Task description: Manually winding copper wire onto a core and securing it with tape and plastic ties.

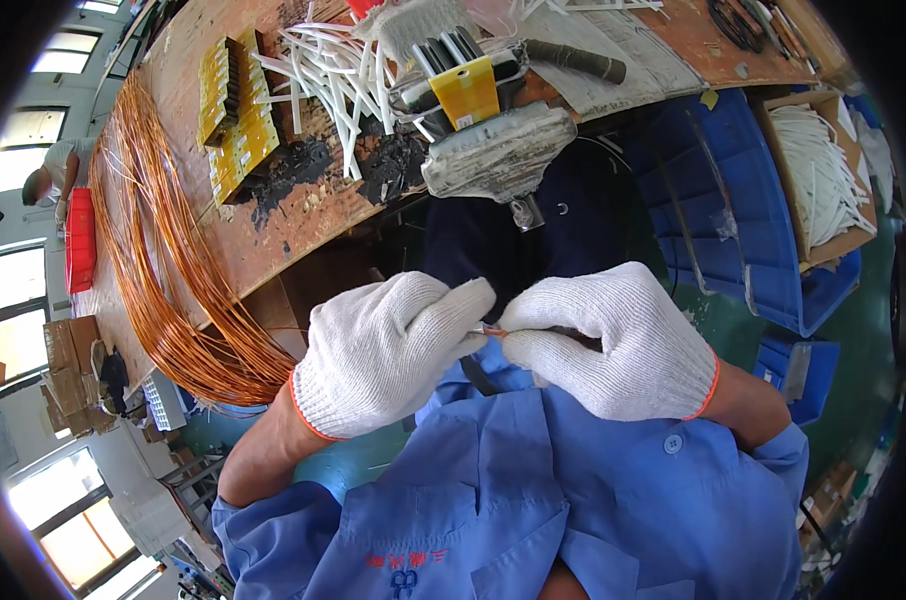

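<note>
White knitted gloves with orange cuffs cover both my hands, which meet in front of my blue work jacket. My left hand [388, 345] is closed, thumb against fingers, on a short length of copper wire [492, 332]. Facing it, my right hand [613, 340] pinches the same wire between thumb and forefinger. Only a little of the wire shows in the gap, with a small pale, shiny bit on the left-hand side that is too small to name. A long bundle of copper wires [188, 290] hangs over the bench edge beside my left wrist.
On the wooden bench [303, 235] lie yellow slotted blocks [245, 150] and loose white tubes [343, 75]. A vise [498, 150] holding a yellow-faced part stands at the edge. Right are a blue bin [718, 210] and a carton of white tubes [818, 175]. Far left, another person [58, 170] bends forward.
</note>
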The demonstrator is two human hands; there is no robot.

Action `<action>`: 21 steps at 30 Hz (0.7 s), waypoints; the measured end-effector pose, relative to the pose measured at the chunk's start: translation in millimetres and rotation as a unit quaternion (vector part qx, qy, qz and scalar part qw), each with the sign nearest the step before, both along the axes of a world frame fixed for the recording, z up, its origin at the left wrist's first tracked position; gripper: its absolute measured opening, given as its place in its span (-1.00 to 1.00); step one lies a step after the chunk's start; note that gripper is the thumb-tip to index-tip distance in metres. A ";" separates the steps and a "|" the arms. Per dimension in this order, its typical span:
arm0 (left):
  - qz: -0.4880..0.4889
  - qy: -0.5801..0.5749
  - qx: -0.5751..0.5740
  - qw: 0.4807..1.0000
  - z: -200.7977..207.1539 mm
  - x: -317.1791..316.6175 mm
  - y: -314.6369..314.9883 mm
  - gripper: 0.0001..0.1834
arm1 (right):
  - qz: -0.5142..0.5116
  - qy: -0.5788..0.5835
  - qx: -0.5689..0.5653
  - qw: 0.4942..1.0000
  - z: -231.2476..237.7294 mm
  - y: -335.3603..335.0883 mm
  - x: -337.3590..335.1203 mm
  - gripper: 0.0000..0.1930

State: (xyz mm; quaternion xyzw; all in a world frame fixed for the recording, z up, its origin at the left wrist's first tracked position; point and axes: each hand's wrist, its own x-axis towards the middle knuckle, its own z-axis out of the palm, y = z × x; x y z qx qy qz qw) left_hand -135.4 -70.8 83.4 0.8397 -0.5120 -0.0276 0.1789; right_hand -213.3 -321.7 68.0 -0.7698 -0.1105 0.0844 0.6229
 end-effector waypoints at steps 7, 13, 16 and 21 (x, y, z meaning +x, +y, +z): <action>0.035 0.017 -0.019 0.999 -2.2 -3.3 -1.4 -0.54 | -0.008 0.024 0.021 0.999 2.4 1.5 -0.8 -0.81; 0.056 -0.001 -0.055 0.997 -7.9 -5.6 0.5 -0.52 | -0.008 -0.013 0.003 1.000 3.9 3.3 2.5 -0.78; 0.039 -0.038 -0.058 0.997 -7.5 -3.1 1.6 -0.49 | -0.003 -0.020 0.001 1.000 3.8 3.3 4.4 -0.80; -0.049 -0.119 0.009 0.992 3.5 7.5 2.0 -0.44 | 0.038 -0.014 -0.023 0.999 10.4 -3.3 11.7 -0.83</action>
